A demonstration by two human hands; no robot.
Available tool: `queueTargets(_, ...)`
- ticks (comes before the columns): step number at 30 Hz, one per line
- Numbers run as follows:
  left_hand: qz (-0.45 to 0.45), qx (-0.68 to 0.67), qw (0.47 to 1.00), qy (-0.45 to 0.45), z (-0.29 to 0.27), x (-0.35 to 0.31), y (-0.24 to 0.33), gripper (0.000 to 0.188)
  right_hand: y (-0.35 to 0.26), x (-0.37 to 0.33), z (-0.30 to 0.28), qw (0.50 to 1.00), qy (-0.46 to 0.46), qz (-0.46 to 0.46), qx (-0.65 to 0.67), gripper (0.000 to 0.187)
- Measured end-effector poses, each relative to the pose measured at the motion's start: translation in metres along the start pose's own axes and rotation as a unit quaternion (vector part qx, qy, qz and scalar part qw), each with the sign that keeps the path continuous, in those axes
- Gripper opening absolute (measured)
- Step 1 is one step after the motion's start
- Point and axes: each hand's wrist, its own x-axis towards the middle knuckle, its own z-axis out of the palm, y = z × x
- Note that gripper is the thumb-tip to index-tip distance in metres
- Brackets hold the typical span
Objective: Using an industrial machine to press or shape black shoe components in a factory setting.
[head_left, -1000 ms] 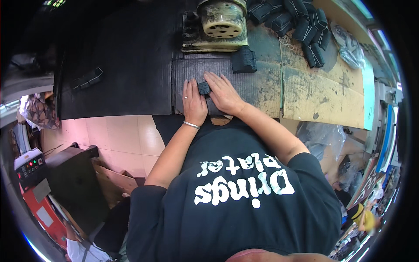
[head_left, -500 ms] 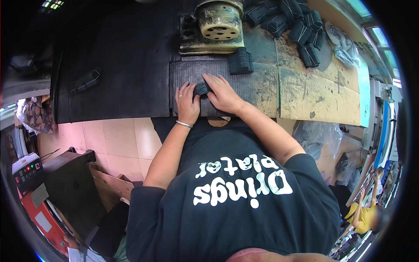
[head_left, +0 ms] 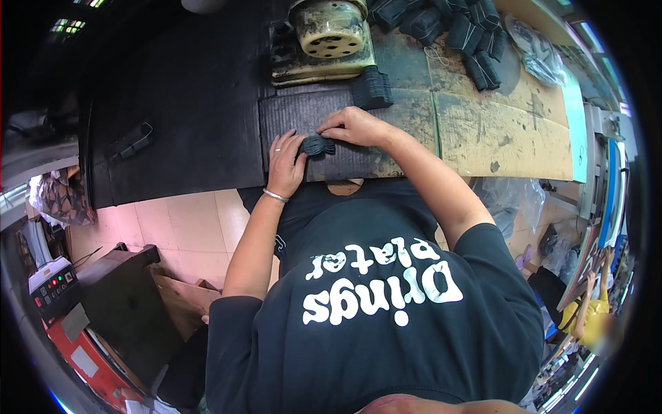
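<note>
Both hands gripped one small black ribbed piece (head_left: 318,145): left hand (head_left: 284,160) beside it, right hand (head_left: 353,125) pinching above. Just beyond the right hand lay one black stack (head_left: 371,87) and one grimy yellow machine (head_left: 324,38); nothing blocked them.

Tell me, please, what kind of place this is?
Probably a small workshop: a worn cardboard-covered workbench, a grimy yellowish metal machine, and piles of small black ribbed pieces; both hands handle one.

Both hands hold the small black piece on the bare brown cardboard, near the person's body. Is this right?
Not quite. In the head view, the left hand and right hand hold the small black piece on a dark ribbed mat; the bare cardboard lies further right.
</note>
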Motion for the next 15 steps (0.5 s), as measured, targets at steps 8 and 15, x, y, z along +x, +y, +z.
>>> queueTargets(8,0.003,0.002,1.0,0.004,-0.002,0.0,0.002,0.042,0.005,-0.001,0.006,0.999,0.022,-0.023,-0.02,0.02)
queueTargets(15,0.0,0.009,1.0,-0.003,0.0,0.0,0.003,0.044,0.005,-0.004,0.011,0.986,0.057,-0.087,-0.131,0.021)
